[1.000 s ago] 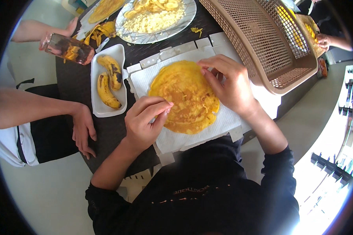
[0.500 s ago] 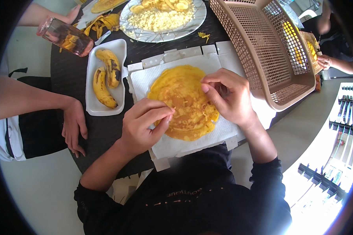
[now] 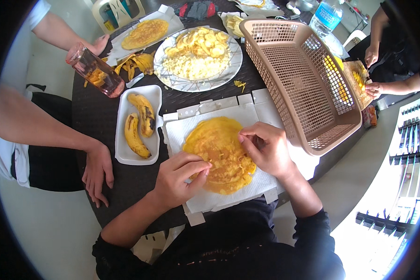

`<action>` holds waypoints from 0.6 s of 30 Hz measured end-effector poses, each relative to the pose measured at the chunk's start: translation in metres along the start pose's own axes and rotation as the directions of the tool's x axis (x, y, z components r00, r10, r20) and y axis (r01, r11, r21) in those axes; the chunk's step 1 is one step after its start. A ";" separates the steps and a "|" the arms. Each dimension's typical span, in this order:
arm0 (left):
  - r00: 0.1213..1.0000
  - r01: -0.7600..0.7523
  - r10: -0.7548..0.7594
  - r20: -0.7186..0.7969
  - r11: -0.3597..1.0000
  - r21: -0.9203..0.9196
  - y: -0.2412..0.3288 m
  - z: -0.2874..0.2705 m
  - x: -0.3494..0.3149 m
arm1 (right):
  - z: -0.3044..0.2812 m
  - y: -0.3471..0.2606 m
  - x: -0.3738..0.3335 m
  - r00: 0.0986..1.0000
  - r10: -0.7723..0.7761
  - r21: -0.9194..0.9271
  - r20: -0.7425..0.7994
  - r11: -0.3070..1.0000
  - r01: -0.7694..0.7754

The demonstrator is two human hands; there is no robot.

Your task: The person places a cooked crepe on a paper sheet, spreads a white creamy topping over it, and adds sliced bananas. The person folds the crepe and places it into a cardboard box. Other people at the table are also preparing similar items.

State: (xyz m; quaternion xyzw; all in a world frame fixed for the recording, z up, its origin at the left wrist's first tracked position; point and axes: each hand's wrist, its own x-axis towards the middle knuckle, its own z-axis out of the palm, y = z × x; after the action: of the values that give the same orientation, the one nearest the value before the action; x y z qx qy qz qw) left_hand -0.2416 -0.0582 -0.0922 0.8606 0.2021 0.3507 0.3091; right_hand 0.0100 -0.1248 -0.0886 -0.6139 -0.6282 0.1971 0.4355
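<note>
A round yellow-brown pancake (image 3: 221,161) lies flat on a white paper towel (image 3: 175,133), which rests on a piece of opened-out white cardboard (image 3: 205,108). Over the pancake's left edge is my left hand (image 3: 179,179), thumb and forefinger brought together in a pinch near the surface. My right hand (image 3: 266,147) pinches in the same way above its upper right edge. Anything between either set of fingertips is too small to name. The pancake's edge is slightly ragged at the lower right, and my hands hide parts of both sides.
To the left, a white foam tray (image 3: 119,142) holds two spotted bananas (image 3: 136,137). A marbled plate (image 3: 191,86) carries sliced and chopped pieces. Beside it stand a brown plastic basket (image 3: 296,84) and a dark jar (image 3: 94,70). Another person's hand (image 3: 99,170) rests at the table's left edge.
The view has tilted up, showing more of the table's far side, including a second pancake in full and a water bottle. My hands keep nearly the same pinched pose over the pancake.
</note>
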 end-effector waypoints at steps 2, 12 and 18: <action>1.000 0.005 -0.005 0.000 1.000 0.003 -0.002 0.002 -0.001 | -0.001 0.001 -0.002 1.000 0.020 0.016 0.015 1.000 -0.020; 0.999 0.034 -0.035 0.028 0.999 0.036 -0.002 0.002 0.002 | -0.007 -0.002 0.001 0.997 0.070 0.039 0.016 0.997 -0.070; 1.000 0.015 -0.016 0.016 1.000 0.015 0.007 -0.009 -0.001 | -0.009 -0.014 -0.004 0.999 0.039 0.080 0.024 0.996 -0.041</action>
State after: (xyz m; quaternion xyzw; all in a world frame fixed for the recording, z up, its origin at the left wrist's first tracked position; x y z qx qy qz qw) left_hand -0.2473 -0.0606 -0.0828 0.8642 0.2089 0.3397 0.3069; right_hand 0.0079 -0.1338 -0.0744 -0.6061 -0.6120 0.2380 0.4488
